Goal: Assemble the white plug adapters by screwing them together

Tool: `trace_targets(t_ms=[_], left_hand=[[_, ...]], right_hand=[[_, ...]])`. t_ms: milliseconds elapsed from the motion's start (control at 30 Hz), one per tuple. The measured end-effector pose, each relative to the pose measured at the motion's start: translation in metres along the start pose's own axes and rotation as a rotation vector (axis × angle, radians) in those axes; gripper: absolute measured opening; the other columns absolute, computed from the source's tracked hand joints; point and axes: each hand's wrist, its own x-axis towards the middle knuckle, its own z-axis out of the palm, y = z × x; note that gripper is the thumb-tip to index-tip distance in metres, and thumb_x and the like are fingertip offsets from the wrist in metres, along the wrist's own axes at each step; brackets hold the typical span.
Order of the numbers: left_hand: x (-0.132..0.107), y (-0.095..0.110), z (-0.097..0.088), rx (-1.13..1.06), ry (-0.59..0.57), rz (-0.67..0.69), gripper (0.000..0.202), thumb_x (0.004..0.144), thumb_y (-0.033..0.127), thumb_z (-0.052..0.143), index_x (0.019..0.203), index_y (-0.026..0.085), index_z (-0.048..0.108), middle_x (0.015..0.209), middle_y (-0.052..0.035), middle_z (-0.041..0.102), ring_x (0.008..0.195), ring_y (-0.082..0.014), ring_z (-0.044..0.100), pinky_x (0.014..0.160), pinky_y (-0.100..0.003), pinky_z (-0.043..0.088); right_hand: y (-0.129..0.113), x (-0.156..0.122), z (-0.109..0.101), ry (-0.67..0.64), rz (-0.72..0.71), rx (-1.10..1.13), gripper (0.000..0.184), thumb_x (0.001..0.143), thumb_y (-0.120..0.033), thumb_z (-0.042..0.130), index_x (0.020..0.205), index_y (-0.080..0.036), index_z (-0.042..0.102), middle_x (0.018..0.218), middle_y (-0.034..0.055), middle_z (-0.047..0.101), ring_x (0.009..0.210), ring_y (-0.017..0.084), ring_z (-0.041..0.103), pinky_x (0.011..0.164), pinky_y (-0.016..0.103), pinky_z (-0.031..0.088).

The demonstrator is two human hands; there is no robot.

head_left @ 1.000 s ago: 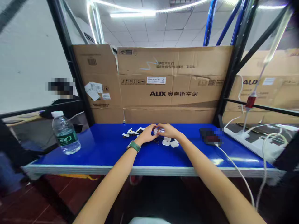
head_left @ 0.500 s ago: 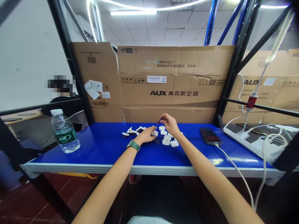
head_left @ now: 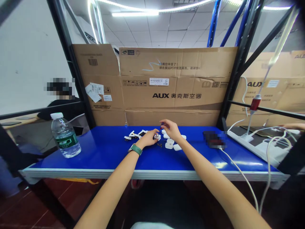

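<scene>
One capped water bottle (head_left: 64, 135), left hand (head_left: 149, 139) holding white part (head_left: 157, 137), right hand (head_left: 172, 130) raised

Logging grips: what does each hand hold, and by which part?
Left hand pinches a small white piece by its side; right hand pinches a thin small tool, exact spot unclear.

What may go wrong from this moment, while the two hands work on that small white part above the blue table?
1. The small screws, as they seem to be, lie loose beside the left hand; a sweep of the wrist may scatter them.
2. The small white part is pinched only by fingertips, so the thin tool in the right hand may slip off it.
</scene>
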Motion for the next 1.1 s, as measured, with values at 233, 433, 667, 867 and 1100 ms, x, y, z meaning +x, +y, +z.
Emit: trace_targets(t_ms=[233, 433, 667, 867, 1100], left_hand=[[0.002, -0.003, 0.005, -0.033, 0.030, -0.021, 0.039, 0.084, 0.031, 0.076, 0.120, 0.021, 0.063, 0.114, -0.0077, 0.074, 0.107, -0.0269, 0.071, 0.096, -0.038, 0.054], [-0.001, 0.015, -0.003, 0.186, 0.032, -0.082, 0.044, 0.084, 0.052, 0.076, 0.116, 0.023, 0.069, 0.117, -0.0078, 0.073, 0.109, -0.0312, 0.069, 0.101, -0.045, 0.048], [-0.003, 0.023, -0.018, 0.137, -0.071, -0.063, 0.043, 0.091, 0.017, 0.056, 0.132, 0.027, 0.067, 0.138, -0.0063, 0.069, 0.131, -0.0295, 0.060, 0.111, -0.044, 0.040], [-0.004, 0.019, -0.019, 0.162, -0.115, -0.011, 0.039, 0.091, 0.022, 0.065, 0.130, 0.025, 0.068, 0.137, -0.0079, 0.069, 0.128, -0.0310, 0.061, 0.107, -0.042, 0.040], [-0.004, 0.016, -0.013, 0.162, -0.063, -0.006, 0.040, 0.088, 0.050, 0.075, 0.120, 0.025, 0.072, 0.116, -0.0065, 0.070, 0.116, -0.0287, 0.064, 0.100, -0.038, 0.041]], right_hand=[[-0.003, -0.001, -0.002, 0.005, 0.007, 0.002, 0.030, 0.089, -0.019, 0.060, 0.115, -0.022, 0.074, 0.101, 0.0066, 0.077, 0.085, 0.019, 0.073, 0.082, 0.033, 0.059], [-0.004, -0.001, -0.002, -0.001, -0.018, 0.014, 0.032, 0.088, -0.019, 0.060, 0.117, -0.022, 0.074, 0.100, 0.0064, 0.077, 0.082, 0.019, 0.074, 0.081, 0.033, 0.060], [-0.003, -0.001, -0.002, 0.016, 0.029, 0.029, 0.033, 0.089, -0.022, 0.060, 0.119, -0.021, 0.074, 0.100, 0.0071, 0.077, 0.082, 0.019, 0.074, 0.081, 0.034, 0.061], [-0.003, 0.000, -0.002, 0.026, 0.035, 0.032, 0.031, 0.088, -0.023, 0.060, 0.116, -0.022, 0.074, 0.099, 0.0069, 0.076, 0.081, 0.019, 0.074, 0.079, 0.035, 0.062], [-0.004, 0.000, -0.003, 0.062, 0.064, 0.028, 0.030, 0.088, -0.027, 0.063, 0.116, -0.020, 0.074, 0.096, 0.0072, 0.076, 0.081, 0.020, 0.072, 0.080, 0.035, 0.061]])
